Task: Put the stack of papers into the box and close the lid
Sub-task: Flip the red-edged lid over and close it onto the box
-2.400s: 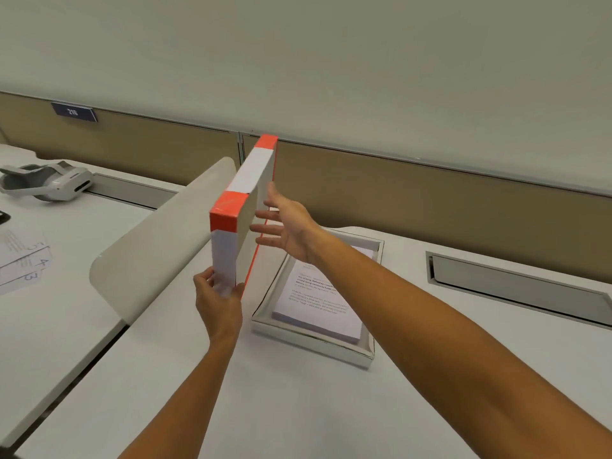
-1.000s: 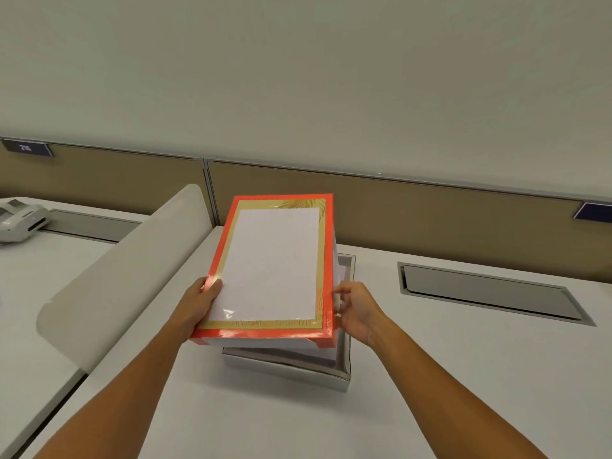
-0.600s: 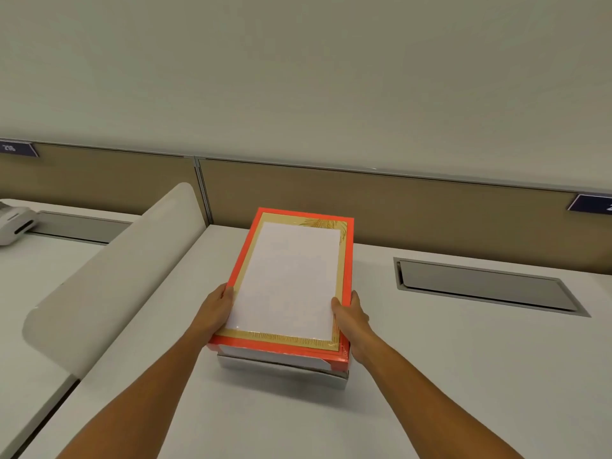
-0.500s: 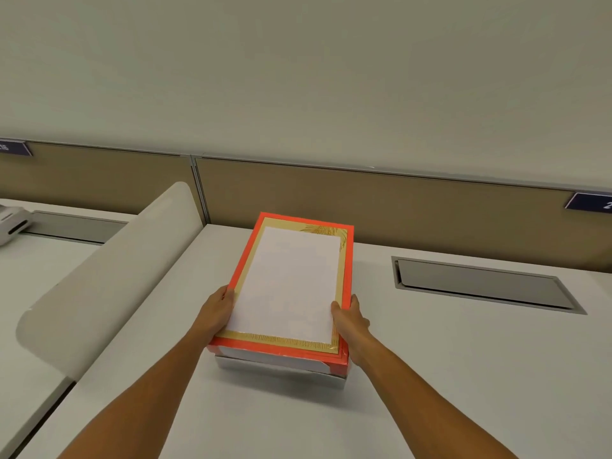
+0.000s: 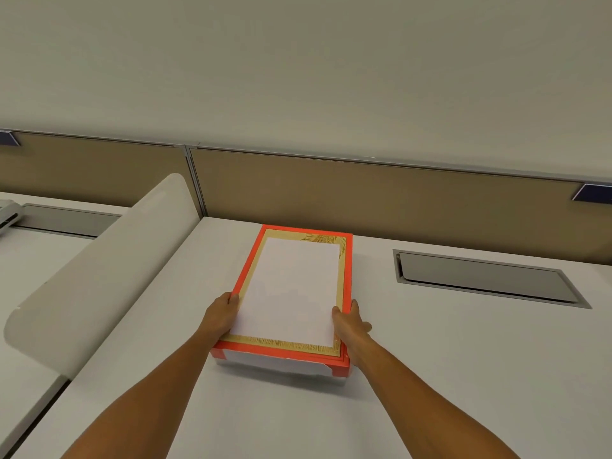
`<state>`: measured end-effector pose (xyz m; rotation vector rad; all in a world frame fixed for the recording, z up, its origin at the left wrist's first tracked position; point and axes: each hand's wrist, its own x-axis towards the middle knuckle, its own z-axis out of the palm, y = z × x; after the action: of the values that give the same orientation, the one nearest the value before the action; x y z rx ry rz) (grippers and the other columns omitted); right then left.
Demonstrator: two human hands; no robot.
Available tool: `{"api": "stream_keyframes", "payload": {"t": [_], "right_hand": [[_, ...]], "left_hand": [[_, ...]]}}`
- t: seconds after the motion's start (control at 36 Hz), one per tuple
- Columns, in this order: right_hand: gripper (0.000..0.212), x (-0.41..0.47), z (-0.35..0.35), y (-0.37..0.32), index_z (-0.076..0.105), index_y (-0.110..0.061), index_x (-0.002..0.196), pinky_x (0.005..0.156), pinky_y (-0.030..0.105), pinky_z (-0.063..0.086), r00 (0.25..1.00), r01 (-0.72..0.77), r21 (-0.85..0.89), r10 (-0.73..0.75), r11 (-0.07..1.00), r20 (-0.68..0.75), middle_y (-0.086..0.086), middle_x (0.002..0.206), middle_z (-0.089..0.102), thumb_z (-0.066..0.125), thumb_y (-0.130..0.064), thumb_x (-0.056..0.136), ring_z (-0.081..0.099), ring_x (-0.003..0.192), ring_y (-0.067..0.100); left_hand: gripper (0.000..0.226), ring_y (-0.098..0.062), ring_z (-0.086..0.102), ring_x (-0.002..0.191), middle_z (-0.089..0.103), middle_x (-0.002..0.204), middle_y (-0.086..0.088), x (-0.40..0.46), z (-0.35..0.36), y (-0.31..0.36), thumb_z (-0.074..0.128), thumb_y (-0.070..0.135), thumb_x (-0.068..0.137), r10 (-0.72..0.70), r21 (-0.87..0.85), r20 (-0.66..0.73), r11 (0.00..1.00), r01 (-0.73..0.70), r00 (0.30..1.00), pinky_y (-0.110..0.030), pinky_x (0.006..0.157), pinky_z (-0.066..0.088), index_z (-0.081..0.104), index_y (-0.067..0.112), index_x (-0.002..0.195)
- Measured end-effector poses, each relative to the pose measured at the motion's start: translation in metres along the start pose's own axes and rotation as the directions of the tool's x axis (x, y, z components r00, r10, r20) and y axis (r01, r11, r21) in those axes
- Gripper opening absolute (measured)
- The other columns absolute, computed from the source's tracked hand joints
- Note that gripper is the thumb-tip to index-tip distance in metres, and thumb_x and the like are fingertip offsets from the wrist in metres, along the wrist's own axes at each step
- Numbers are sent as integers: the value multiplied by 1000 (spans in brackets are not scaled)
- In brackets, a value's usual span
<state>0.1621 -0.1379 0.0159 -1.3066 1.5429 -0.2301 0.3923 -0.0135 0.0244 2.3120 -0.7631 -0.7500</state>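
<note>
With the orange lid (image 5: 291, 293) seated over the box on the desk (image 5: 430, 376) and papers hidden inside, my left hand (image 5: 221, 318) and right hand (image 5: 351, 323) clasp its sides, leaving only release.

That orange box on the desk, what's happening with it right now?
A person is closing it. The left hand and right hand hold the orange lid by its two long sides near the front, pressing it down over the box base on the white desk. The lid looks almost fully seated; a strip of the base shows under its front edge. The papers are hidden.
</note>
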Motion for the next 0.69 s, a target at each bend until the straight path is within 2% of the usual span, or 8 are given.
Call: {"api": "stream_keyframes", "payload": {"t": [0.42, 0.53, 0.69], "right_hand": [[69, 3, 4, 8, 6, -40, 154, 98, 50, 51, 999, -42, 0, 42, 999, 10, 12, 138, 36, 40, -56, 96, 51, 117, 31], [72, 4, 1, 6, 3, -36, 155, 99, 50, 51, 997, -72, 30, 72, 997, 24, 13, 144, 37, 43, -49, 98, 50, 121, 32], [67, 8, 2, 10, 10, -35, 156, 99, 50, 50, 997, -59, -5, 59, 998, 42, 11, 142, 41, 40, -48, 98, 51, 119, 32]], "left_hand": [[55, -34, 49, 130, 48, 147, -13, 4, 2, -5, 25, 43, 105, -12, 60, 36, 998, 10, 999, -48, 110, 38, 37, 10, 147], [54, -34, 50, 128, 48, 145, -14, 5, 3, -1, 25, 41, 105, -18, 88, 37, 996, 15, 999, -46, 109, 39, 38, 8, 145], [50, -34, 51, 127, 51, 143, -15, 7, 7, -2, 26, 35, 106, -15, 73, 14, 997, 14, 1000, -44, 108, 38, 41, 6, 143]]}}
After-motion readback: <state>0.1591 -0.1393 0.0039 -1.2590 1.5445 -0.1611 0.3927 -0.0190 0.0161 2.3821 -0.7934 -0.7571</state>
